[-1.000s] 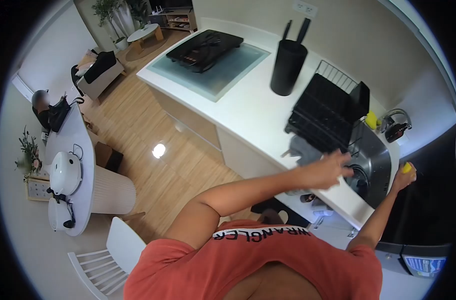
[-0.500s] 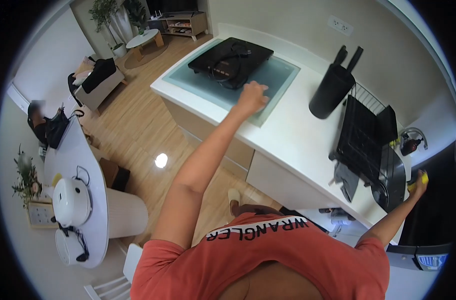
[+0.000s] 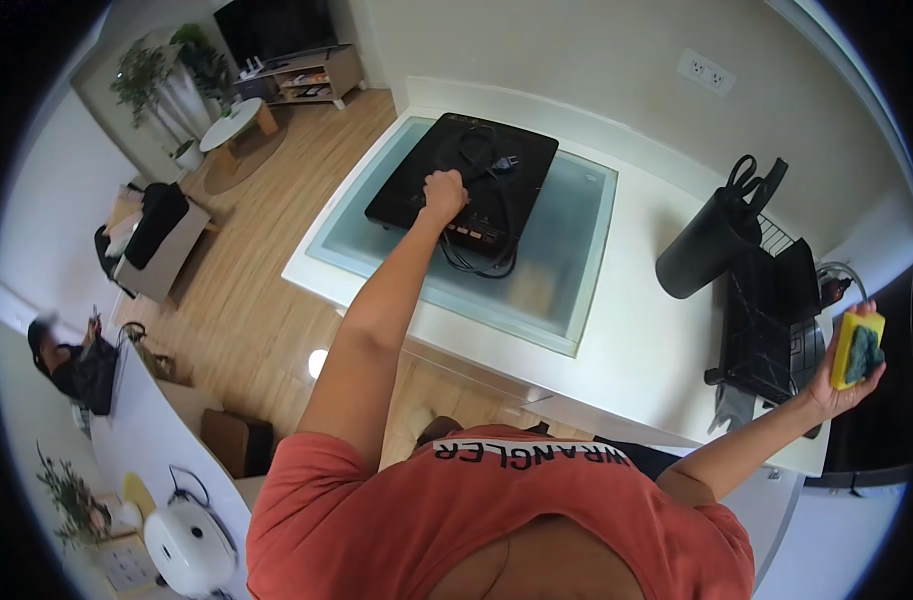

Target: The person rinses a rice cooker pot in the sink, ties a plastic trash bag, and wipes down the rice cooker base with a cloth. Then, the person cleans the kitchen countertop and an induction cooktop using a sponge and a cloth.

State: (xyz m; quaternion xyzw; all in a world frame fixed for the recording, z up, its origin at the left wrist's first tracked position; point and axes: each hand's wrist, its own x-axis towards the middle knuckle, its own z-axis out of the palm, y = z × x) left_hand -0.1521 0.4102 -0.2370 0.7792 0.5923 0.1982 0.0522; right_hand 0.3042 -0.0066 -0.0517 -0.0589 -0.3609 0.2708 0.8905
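A black portable induction cooktop [image 3: 407,190] lies on a frosted glass panel set into the white counter. Its black power cord [image 3: 514,225] is looped over the top and down past the near edge, with the plug [image 3: 506,163] resting on the surface. My left hand [image 3: 444,195] is over the cooktop with fingers curled closed beside the cord; what they hold, if anything, is hidden. Out on the right, my right hand [image 3: 845,378] grips a yellow sponge [image 3: 861,350] whose dark green scouring side faces up.
A black knife holder [image 3: 707,245] stands on the counter [image 3: 627,390], with a black dish rack [image 3: 762,335] and a grey cloth [image 3: 734,405] to its right. A white rice cooker [image 3: 189,550] sits on the left table. Another person [image 3: 72,360] is at that table's far end.
My left hand has moved left from beside the cooktop to over it, and its fingers have closed. My right hand has raised the sponge into fuller view. The view has shifted toward the cooktop.
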